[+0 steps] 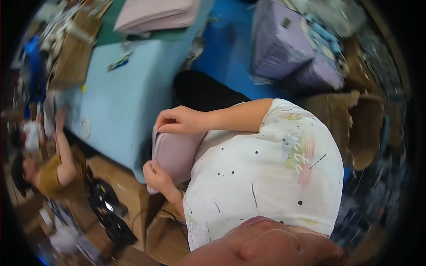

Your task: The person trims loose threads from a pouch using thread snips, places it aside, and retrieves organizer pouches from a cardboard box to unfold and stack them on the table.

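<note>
As the pink padded piece (181,153) sits just right of the pale-blue table (120,97), right hand (181,119) and left hand (159,178) grip its edge; edge handling, I judge, calling next for even pressure.

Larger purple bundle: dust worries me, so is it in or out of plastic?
In: clear, shiny film covers the bundle; whether it's sealed, I cannot tell.

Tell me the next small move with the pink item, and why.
Perhaps slide the right hand along the edge of the pink item toward the left hand, since both hands are at that edge and the stretch between them lies uncovered.
</note>
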`<state>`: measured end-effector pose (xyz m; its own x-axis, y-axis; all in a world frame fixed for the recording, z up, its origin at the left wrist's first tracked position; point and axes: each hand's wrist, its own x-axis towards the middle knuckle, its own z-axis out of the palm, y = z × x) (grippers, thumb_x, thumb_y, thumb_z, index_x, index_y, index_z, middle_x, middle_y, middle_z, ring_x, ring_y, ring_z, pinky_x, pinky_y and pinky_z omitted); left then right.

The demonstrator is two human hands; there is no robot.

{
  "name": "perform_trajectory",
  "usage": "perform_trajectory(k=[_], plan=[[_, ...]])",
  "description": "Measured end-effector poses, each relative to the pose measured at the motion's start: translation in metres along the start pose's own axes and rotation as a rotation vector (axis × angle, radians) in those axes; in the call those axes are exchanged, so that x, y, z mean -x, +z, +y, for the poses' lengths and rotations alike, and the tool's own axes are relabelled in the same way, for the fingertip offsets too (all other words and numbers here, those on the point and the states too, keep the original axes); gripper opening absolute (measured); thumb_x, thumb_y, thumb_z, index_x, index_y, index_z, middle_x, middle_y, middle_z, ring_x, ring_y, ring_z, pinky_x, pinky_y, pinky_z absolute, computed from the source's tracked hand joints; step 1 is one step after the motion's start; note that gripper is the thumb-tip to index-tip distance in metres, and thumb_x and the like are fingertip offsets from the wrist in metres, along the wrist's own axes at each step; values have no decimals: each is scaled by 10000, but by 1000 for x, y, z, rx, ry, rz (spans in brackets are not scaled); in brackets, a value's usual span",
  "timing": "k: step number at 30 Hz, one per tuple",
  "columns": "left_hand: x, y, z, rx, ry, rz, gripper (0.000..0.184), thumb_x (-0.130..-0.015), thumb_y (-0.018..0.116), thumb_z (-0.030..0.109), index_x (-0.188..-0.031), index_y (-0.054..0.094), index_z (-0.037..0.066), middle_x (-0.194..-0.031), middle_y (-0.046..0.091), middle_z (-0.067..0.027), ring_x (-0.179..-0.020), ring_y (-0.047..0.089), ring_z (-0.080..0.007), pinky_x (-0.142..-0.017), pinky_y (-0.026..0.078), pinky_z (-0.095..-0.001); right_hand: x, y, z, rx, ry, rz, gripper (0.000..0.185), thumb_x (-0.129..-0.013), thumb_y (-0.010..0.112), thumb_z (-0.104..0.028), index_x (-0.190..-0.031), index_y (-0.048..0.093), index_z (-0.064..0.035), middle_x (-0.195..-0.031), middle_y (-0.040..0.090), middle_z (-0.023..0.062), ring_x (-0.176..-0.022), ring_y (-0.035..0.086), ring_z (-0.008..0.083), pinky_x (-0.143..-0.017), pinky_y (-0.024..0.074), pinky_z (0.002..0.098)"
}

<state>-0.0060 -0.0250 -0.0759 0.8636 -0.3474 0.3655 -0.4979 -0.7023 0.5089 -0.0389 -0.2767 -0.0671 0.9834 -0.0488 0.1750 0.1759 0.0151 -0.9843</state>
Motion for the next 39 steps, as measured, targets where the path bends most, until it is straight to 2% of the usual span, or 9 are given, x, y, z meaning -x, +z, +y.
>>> perform_trajectory(k=[3,6,12,20,24,26,29,35,39], plan=[[5,-5,3,40,44,-20,305,-966,519,242,-928,591,-52,-845,598,-203,-758,563,-364,-707,457,-420,9,-28,3,688,-387,204,403,-812,711,-226,-1177,596,-101,-1078,609,113,-945,593,257,-857,472,357],[8,-9,3,47,89,-144,330,-984,487,263,-1007,582,-53,-937,598,-208,-842,568,-355,-779,454,-407,-3,-35,30,122,-30,-338,316,-782,734,-195,-1042,659,-32,-1014,645,90,-948,609,210,-810,478,320],[-4,-31,10,233,107,-429,394,-998,439,273,-1196,535,-54,-1151,585,-210,-1030,557,-319,-906,425,-390,5,-43,-4,-147,60,-505,286,-802,723,-181,-1024,665,-11,-943,661,74,-843,609,144,-755,482,286],[10,-40,-1,124,-27,-241,236,-946,532,171,-1033,604,-37,-944,639,-175,-842,606,-280,-781,474,-355,-11,-30,2,490,-444,-68,106,-763,682,-64,-764,580,-92,-798,559,14,-775,579,228,-661,481,331],[23,-24,21,8,112,-8,143,-852,618,147,-897,622,12,-826,624,-134,-764,599,-319,-708,470,-374,-45,-45,-29,190,-353,-617,604,-749,742,-65,-1310,516,-81,-1218,554,115,-1128,516,261,-1005,416,371],[22,-18,40,-66,244,53,126,-805,662,157,-840,620,43,-781,616,-101,-727,589,-309,-668,448,-382,-63,-28,-39,270,-450,-907,594,-762,748,-111,-1311,526,-65,-1364,503,138,-1252,461,302,-1050,362,422],[31,-19,63,-48,244,72,128,-783,688,169,-803,615,66,-746,603,-76,-686,574,-273,-630,415,-374,-61,9,-29,416,-505,-1137,305,-826,688,-149,-1112,657,-48,-1175,632,124,-1049,592,336,-893,479,423],[40,-39,48,-65,214,112,82,-785,663,131,-759,622,65,-729,614,-84,-667,575,-293,-615,427,-377,-58,11,-75,885,-1098,-991,193,-752,630,-179,-915,679,-89,-827,594,27,-799,603,215,-673,509,344],[41,-63,8,102,-49,351,123,-874,612,114,-788,609,26,-713,597,-95,-655,571,-228,-621,445,-319,-88,-16,-111,1066,-1180,-558,146,-740,591,-181,-855,663,-128,-788,573,26,-777,590,179,-628,482,309]])
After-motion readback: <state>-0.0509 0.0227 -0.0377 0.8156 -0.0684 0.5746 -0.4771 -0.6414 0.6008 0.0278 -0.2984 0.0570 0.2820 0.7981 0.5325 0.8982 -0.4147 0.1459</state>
